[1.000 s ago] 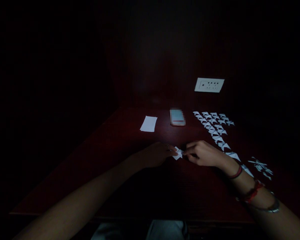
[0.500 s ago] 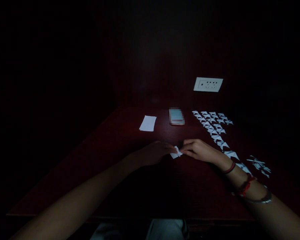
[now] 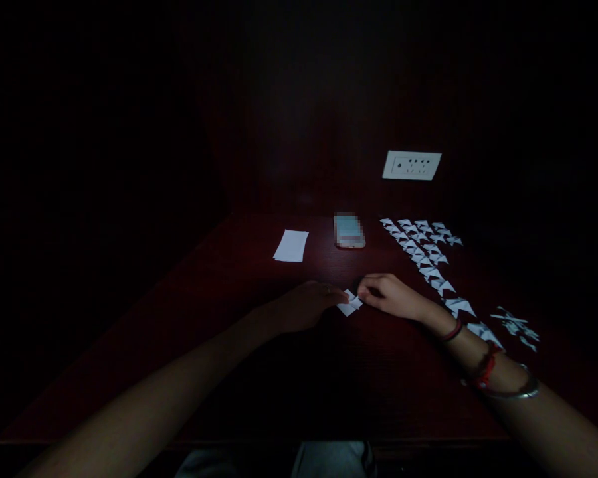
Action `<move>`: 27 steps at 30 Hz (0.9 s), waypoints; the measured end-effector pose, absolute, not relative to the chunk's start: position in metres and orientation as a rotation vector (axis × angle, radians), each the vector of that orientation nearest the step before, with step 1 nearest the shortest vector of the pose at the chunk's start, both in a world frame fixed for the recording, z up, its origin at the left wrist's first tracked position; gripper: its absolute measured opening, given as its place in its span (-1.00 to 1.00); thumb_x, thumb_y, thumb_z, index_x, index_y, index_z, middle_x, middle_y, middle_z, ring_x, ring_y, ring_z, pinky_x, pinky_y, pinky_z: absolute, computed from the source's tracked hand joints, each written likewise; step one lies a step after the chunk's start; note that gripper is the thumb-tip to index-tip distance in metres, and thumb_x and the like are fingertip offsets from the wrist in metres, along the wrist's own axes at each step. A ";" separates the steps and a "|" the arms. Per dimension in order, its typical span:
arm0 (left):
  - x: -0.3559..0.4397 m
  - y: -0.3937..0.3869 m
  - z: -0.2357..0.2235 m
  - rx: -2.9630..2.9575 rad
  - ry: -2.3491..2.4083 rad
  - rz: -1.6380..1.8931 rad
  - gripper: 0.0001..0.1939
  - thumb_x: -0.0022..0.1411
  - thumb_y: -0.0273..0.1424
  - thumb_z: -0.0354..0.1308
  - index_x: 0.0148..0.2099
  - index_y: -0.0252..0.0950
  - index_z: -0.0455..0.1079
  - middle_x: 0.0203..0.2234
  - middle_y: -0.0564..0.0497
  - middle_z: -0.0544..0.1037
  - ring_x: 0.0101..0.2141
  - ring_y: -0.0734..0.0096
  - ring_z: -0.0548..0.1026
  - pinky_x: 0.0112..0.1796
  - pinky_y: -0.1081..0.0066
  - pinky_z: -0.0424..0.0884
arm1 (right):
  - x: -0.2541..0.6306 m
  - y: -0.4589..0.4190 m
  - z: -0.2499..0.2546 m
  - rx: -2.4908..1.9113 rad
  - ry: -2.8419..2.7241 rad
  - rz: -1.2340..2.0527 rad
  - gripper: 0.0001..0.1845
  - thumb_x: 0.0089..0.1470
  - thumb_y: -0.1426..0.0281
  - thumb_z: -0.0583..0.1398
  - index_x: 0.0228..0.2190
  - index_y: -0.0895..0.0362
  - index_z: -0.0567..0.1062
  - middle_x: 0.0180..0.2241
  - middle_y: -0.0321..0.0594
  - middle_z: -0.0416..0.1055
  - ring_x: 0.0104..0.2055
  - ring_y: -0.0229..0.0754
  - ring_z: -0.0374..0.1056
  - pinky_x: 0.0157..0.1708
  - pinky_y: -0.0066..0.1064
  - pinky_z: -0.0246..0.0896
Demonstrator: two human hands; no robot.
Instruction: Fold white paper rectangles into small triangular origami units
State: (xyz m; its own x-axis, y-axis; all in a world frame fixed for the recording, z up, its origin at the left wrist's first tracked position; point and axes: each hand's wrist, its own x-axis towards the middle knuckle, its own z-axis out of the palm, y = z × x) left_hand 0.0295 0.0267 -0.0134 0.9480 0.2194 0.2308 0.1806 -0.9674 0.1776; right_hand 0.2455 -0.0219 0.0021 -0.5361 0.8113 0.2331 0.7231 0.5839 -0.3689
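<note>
A small white folded paper (image 3: 347,309) lies on the dark red table between my two hands. From its left side, my left hand (image 3: 311,305) presses and grips it, thumb and fingers closed at the paper's edge. At the right edge my right hand (image 3: 389,295) has its fingers curled in a pinch against the paper. The fingertips partly cover the folds, so their exact shape is hard to make out.
A stack of white paper sheets (image 3: 292,245) lies beyond my left hand, with a phone (image 3: 349,231) to its right. Rows of folded white paper pieces (image 3: 421,259) run along the right. Thin paper scraps (image 3: 515,326) lie outside my right forearm. A socket plate (image 3: 411,165) is on the back wall.
My right hand's fingers have curled in more and shifted slightly up and left at the paper's edge. My left hand keeps its hold. The whole view has shifted a little.
</note>
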 end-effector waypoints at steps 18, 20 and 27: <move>0.036 0.035 -0.019 3.018 0.264 0.388 -0.41 0.01 -0.72 -0.10 0.08 -0.18 0.05 -0.07 0.01 0.30 -0.09 0.42 0.26 -0.12 0.37 0.18 | 0.244 -0.014 -0.004 -1.403 -2.266 0.489 -0.91 -0.13 0.51 0.04 -0.58 0.20 0.33 -0.59 -0.35 0.24 -0.54 -0.39 0.13 -0.50 -0.55 0.00; 0.036 0.035 -0.019 3.026 0.263 0.397 -0.40 0.01 -0.72 -0.10 0.09 -0.17 0.05 -0.07 0.01 0.30 -0.09 0.42 0.26 -0.12 0.36 0.18 | 0.244 -0.014 -0.005 -1.407 -2.257 0.503 -0.90 -0.14 0.50 0.04 -0.58 0.20 0.34 -0.59 -0.36 0.23 -0.54 -0.39 0.13 -0.51 -0.56 0.00; 0.035 0.035 -0.017 2.991 0.248 0.418 -0.47 0.03 -0.69 -0.08 0.04 -0.18 0.14 -0.07 0.02 0.31 -0.07 0.41 0.25 -0.09 0.35 0.16 | 0.242 -0.012 -0.003 -1.438 -2.246 0.525 -0.89 -0.14 0.47 0.05 -0.57 0.20 0.37 -0.59 -0.35 0.25 -0.54 -0.38 0.14 -0.51 -0.55 0.01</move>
